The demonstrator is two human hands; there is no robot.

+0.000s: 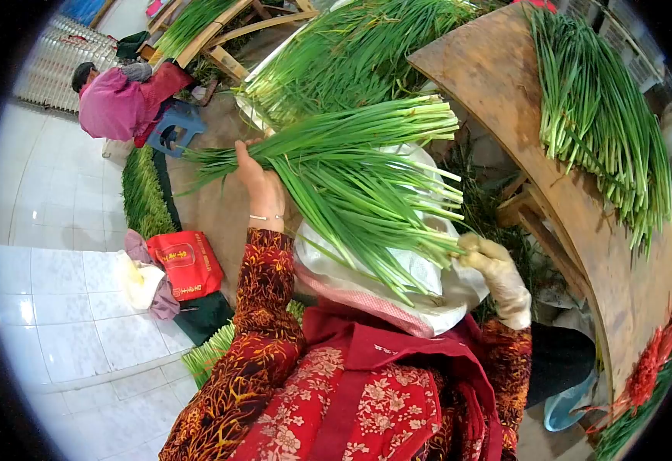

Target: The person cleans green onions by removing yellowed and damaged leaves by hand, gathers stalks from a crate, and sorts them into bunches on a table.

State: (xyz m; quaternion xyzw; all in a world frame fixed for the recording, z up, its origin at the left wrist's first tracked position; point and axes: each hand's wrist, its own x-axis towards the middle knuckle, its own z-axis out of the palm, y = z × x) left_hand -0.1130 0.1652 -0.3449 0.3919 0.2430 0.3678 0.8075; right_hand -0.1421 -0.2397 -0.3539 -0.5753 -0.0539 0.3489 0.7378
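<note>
The fanned bundle of green stalks (351,138) stretches over the white sack (462,290), leafy tips past its left edge. The left hand (257,180) angles forward, fingers wrapped round the leafy end; the gloved right hand (497,275) bends inward, fingers pinching pale stalk ends.

The green stalks (366,127) hide part of your left hand (257,182); your apron (388,399) runs off below, its lettering (388,351) too small to read.
</note>
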